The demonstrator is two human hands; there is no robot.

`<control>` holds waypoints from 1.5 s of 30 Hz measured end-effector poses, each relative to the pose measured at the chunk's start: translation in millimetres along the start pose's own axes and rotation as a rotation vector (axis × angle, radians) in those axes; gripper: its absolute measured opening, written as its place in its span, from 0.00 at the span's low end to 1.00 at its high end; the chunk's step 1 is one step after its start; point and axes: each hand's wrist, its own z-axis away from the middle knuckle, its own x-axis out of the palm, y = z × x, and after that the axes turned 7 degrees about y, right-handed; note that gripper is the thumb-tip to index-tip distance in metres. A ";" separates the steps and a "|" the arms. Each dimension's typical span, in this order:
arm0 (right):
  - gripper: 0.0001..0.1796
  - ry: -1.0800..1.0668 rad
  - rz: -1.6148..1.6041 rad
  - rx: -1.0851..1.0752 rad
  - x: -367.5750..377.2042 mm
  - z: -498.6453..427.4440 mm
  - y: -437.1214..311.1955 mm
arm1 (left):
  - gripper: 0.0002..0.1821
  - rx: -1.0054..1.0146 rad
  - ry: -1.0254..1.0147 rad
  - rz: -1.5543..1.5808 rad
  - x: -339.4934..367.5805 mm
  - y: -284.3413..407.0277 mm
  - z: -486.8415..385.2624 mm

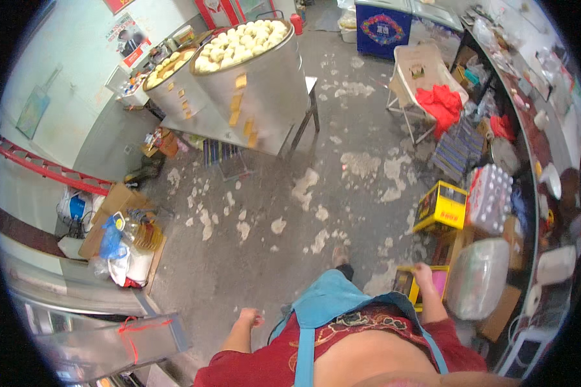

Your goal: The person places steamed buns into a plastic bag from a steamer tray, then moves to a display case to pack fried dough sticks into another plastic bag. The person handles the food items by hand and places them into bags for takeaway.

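My left hand (pixel 251 318) hangs over the concrete floor (pixel 208 275), fingers curled in, with nothing seen in it. On the other side, my right hand (pixel 422 275) overlaps an open yellow and black carton (pixel 418 300) with something pink inside. Whether the fingers grip the carton's edge or only pass above it cannot be told. I wear a blue apron (pixel 336 295) over a dark red patterned top (pixel 252 365). One shoe (pixel 340 255) shows ahead of the apron.
Ahead, pale round buns (pixel 244 42) top a large metal steamer drum (pixel 266 92) beside a smaller drum (pixel 174 96). A folding chair (pixel 419 63) holds red cloth (pixel 440 104). Rightward are a yellow carton (pixel 440 208) and wrapped bottles (pixel 489 198); leftward, an oil jug (pixel 145 235).
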 end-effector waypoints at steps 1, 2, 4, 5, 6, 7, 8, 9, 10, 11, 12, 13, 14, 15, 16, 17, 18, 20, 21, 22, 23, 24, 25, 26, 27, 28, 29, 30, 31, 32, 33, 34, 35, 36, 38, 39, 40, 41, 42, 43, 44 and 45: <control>0.19 0.004 -0.044 0.058 -5.2 -16.3 7.4 | 0.12 0.118 -0.052 0.039 6.0 50.2 -8.7; 0.20 0.041 0.037 0.105 -3.0 -30.9 17.0 | 0.13 0.231 -0.118 0.063 13.4 86.2 -6.8; 0.18 -0.177 0.388 -0.198 -1.2 -52.0 40.8 | 0.14 0.282 -0.020 0.356 53.7 175.7 0.6; 0.17 -0.244 0.647 -0.493 2.7 -63.7 46.9 | 0.14 0.288 -0.068 0.395 72.6 222.8 7.0; 0.17 -0.261 0.544 -0.265 0.6 -71.5 54.0 | 0.15 0.310 -0.106 0.324 91.1 268.6 15.4; 0.17 -0.245 0.436 -0.084 1.1 -83.9 52.6 | 0.15 0.345 -0.162 0.284 109.7 312.9 24.1; 0.17 -0.247 0.399 -0.014 -0.8 -96.8 47.2 | 0.16 0.363 -0.211 0.226 129.5 355.5 32.0; 0.16 -0.253 0.389 0.015 -4.9 -114.5 35.5 | 0.16 0.420 -0.253 0.186 148.1 395.5 38.7; 0.16 -0.266 0.393 0.014 -8.8 -137.0 17.0 | 0.16 0.461 -0.303 0.199 166.0 432.1 44.1; 0.16 -0.284 0.399 -0.001 -13.2 -162.7 -3.7 | 0.16 0.512 -0.344 0.219 182.7 470.2 46.4; 0.16 -0.294 0.414 -0.016 -17.5 -191.2 -25.3 | 0.16 0.545 -0.296 0.199 198.7 506.1 46.9; 0.16 -0.307 0.429 -0.032 -21.5 -220.5 -46.5 | 0.15 0.573 -0.259 0.181 213.2 535.8 47.0; 0.16 -0.317 0.445 -0.050 -26.2 -250.9 -65.3 | 0.14 0.600 -0.255 0.163 225.3 567.3 43.8; 0.16 -0.317 0.459 -0.071 -33.6 -285.3 -85.4 | 0.15 0.567 -0.243 0.222 239.0 593.3 42.9; 0.16 -0.316 0.466 -0.092 -40.5 -320.1 -107.3 | 0.15 0.541 -0.230 0.272 250.2 619.8 41.6; 0.16 -0.316 0.475 -0.118 -50.1 -352.9 -129.3 | 0.15 0.509 -0.218 0.314 258.6 639.8 42.6; 0.16 -0.316 0.481 -0.151 -58.7 -387.4 -157.3 | 0.16 0.480 -0.205 0.262 265.8 658.4 44.1; 0.16 -0.288 0.494 -0.242 -79.9 -457.5 -226.8 | 0.17 0.473 -0.254 0.213 280.4 691.3 47.0; 0.16 -0.265 0.459 -0.294 -87.5 -491.1 -270.5 | 0.17 0.436 -0.266 0.227 287.9 708.3 46.9; 0.16 -0.173 0.195 -0.214 -116.5 -534.1 -314.8 | 0.17 0.404 -0.239 0.226 297.2 729.8 44.4; 0.16 -0.145 -0.028 -0.082 -122.8 -567.5 -365.2 | 0.17 0.365 -0.217 0.228 305.6 744.2 42.4; 0.18 -0.172 -0.006 -0.120 -139.1 -602.4 -414.0 | 0.17 0.331 -0.204 0.232 315.4 760.3 39.6; 0.13 -0.113 -0.031 -0.321 -152.8 -630.9 -457.7 | 0.17 0.325 -0.189 0.217 323.5 777.7 34.8; 0.16 -0.129 -0.155 -0.288 -163.7 -658.0 -500.0 | 0.17 0.333 -0.187 0.203 331.1 797.4 28.9; 0.17 -0.018 0.020 -0.439 -164.0 -682.1 -541.5 | 0.17 0.335 -0.182 0.207 339.4 819.5 21.7; 0.17 -0.045 -0.090 -0.472 -170.8 -700.1 -571.5 | 0.17 0.345 -0.192 0.236 345.6 843.3 14.5; 0.16 -0.084 -0.227 -0.472 -176.4 -717.7 -596.6 | 0.17 0.378 -0.207 0.218 352.9 869.6 7.9; 0.16 -0.043 -0.123 -0.545 -173.1 -730.1 -621.3 | 0.16 0.393 -0.215 0.225 360.2 898.3 3.1; 0.13 -0.071 0.051 -0.434 -167.8 -740.9 -643.8 | 0.16 0.424 -0.202 0.238 356.7 945.0 -10.9; 0.16 -0.250 -0.261 -0.230 -160.7 -743.1 -652.9 | 0.15 0.514 -0.182 0.293 355.4 979.2 -17.2; 0.16 -0.269 -0.005 -0.363 -165.4 -748.1 -656.0 | 0.14 0.586 -0.203 0.333 356.0 1014.5 -24.0; 0.16 -0.266 0.235 -0.443 -153.5 -756.8 -668.7 | 0.13 0.506 -0.147 0.529 361.6 1045.6 -23.4; 0.16 -0.289 0.449 -0.523 -147.3 -763.5 -677.7 | 0.14 0.508 -0.130 0.525 360.6 1075.6 -22.7; 0.16 -0.317 0.454 -0.500 -145.0 -775.9 -687.9 | 0.15 0.474 -0.150 0.492 361.7 1101.3 -21.1; 0.16 -0.345 0.534 -0.494 -144.0 -807.0 -715.5 | 0.16 0.443 -0.166 0.462 357.0 1140.4 -20.1; 0.17 -0.347 0.561 -0.484 -144.3 -825.0 -729.5 | 0.15 0.415 -0.171 0.441 358.5 1152.4 -22.0; 0.17 -0.349 0.577 -0.480 -142.9 -844.6 -746.6 | 0.15 0.373 -0.198 0.424 358.8 1161.9 -29.0; 0.17 -0.349 0.592 -0.487 -140.3 -864.7 -765.8 | 0.16 0.367 -0.208 0.465 362.2 1165.0 -37.2; 0.17 -0.346 0.606 -0.501 -138.0 -885.1 -786.0 | 0.19 0.312 -0.220 0.449 366.8 1167.4 -50.2; 0.18 -0.350 0.621 -0.526 -135.2 -905.2 -807.7 | 0.19 0.269 -0.191 0.432 375.2 1166.7 -64.5; 0.18 -0.349 0.637 -0.553 -133.2 -924.7 -829.6 | 0.19 0.245 -0.159 0.427 389.4 1161.2 -76.9; 0.18 -0.342 0.642 -0.602 -131.2 -945.0 -854.6 | 0.19 0.264 -0.108 0.445 404.0 1154.2 -90.1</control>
